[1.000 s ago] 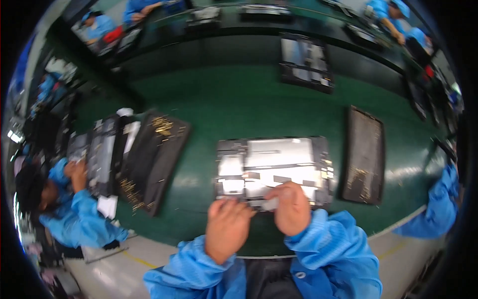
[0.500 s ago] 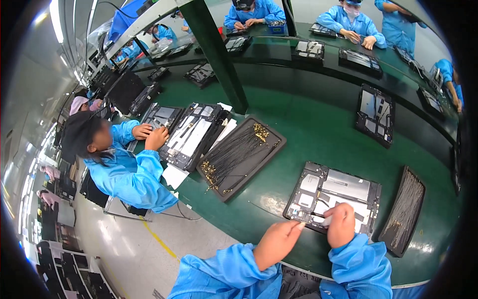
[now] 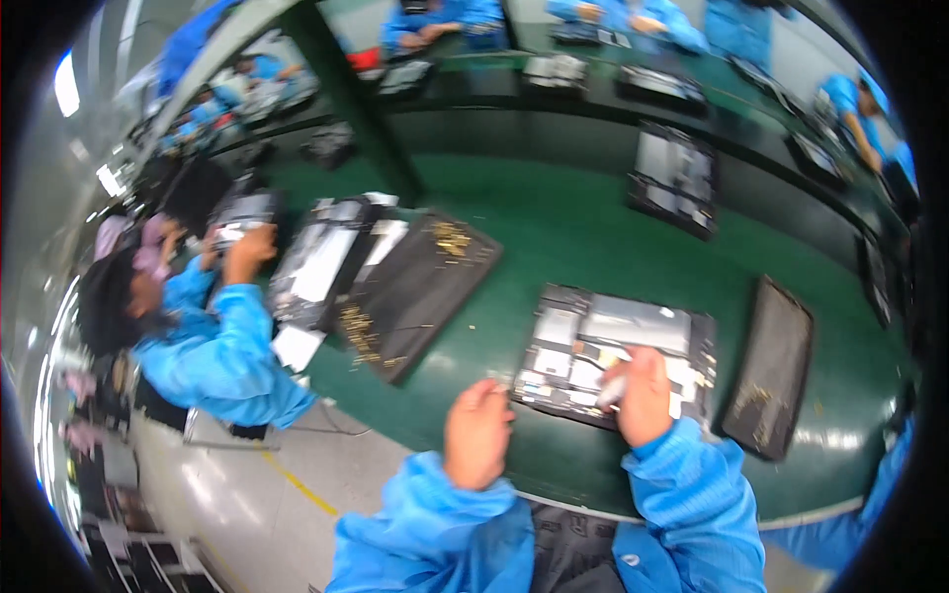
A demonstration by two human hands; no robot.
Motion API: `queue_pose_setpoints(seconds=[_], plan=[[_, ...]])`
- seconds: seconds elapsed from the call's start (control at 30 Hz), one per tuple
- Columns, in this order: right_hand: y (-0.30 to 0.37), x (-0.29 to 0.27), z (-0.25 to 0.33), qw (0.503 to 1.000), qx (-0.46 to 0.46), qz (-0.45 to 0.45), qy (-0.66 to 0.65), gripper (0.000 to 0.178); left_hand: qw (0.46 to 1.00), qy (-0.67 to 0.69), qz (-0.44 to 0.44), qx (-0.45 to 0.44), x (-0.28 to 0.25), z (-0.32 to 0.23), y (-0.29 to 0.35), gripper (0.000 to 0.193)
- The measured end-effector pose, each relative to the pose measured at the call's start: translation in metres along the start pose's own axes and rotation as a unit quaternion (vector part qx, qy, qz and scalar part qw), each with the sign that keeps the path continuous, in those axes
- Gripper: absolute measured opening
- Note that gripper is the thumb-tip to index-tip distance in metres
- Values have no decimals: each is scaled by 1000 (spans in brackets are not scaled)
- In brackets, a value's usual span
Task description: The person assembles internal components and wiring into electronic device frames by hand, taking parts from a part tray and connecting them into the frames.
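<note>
An opened tablet-like device (image 3: 633,321) lies on the green table in front of me, its silver battery plates and boards exposed. My right hand (image 3: 646,397) is over its lower right part, fingers curled around a small pale thing too blurred to name. Off the device's lower left corner is my left hand (image 3: 477,435), thumb and fingers drawn together. Whether something thin is pinched there cannot be made out.
Thin dark cables with gold ends fill a black tray (image 3: 425,296) on the left. Another cable tray (image 3: 771,371) stands right. Beyond lies another opened device (image 3: 674,178). A co-worker (image 3: 213,336) sits left, beside stacked devices (image 3: 321,262). A green post (image 3: 361,109) rises behind.
The view has shifted, sliding the scene leftward and up. My left hand has drawn back from the device's lower left corner; my right hand stays over it. The co-worker's hands moved farther back.
</note>
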State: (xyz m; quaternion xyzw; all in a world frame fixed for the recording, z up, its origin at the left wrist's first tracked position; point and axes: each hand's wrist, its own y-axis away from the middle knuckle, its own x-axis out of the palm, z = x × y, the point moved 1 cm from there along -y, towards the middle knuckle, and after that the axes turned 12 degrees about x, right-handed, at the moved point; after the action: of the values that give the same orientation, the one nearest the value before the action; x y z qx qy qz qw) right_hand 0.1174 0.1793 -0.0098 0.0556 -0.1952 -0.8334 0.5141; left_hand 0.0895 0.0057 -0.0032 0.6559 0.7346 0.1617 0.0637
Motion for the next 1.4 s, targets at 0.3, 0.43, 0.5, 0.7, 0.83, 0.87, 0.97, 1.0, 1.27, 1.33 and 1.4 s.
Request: queue_pose_setpoints(seconds=[0.3, 0.43, 0.5, 0.7, 0.83, 0.87, 0.97, 1.0, 1.27, 1.33, 1.4], plan=[[3, -1, 29, 996, 77, 46, 28, 35, 932, -98, 263, -230, -5, -1, 33, 32], [0, 1, 40, 973, 113, 103, 175, 36, 935, -73, 260, -230, 1, -2, 25, 31], [-4, 6, 48, 940, 98, 120, 303, 35, 940, -68, 235, -239, -5, -3, 24, 28], [-15, 10, 40, 882, 34, 174, 437, 36, 946, -51, 197, -253, -15, 0, 34, 20], [-15, 22, 48, 810, 12, 201, 551, 37, 953, -36, 183, -238, 0, 1, 23, 24], [-17, 26, 46, 794, 24, 211, 570, 37, 953, -38, 188, -236, -1, 1, 22, 24], [-23, 31, 42, 784, 31, 229, 576, 37, 948, -43, 193, -248, -9, 2, 25, 24], [-24, 29, 41, 788, 21, 234, 570, 38, 943, -53, 201, -259, -11, 3, 25, 24], [-29, 25, 43, 769, 13, 275, 577, 39, 938, -39, 226, -260, 4, 9, 20, 27], [-29, 23, 42, 791, 26, 242, 561, 34, 948, -59, 206, -235, 13, 6, 21, 30], [-33, 33, 33, 799, 56, 241, 548, 29, 953, -52, 203, -216, 12, 1, 23, 31]])
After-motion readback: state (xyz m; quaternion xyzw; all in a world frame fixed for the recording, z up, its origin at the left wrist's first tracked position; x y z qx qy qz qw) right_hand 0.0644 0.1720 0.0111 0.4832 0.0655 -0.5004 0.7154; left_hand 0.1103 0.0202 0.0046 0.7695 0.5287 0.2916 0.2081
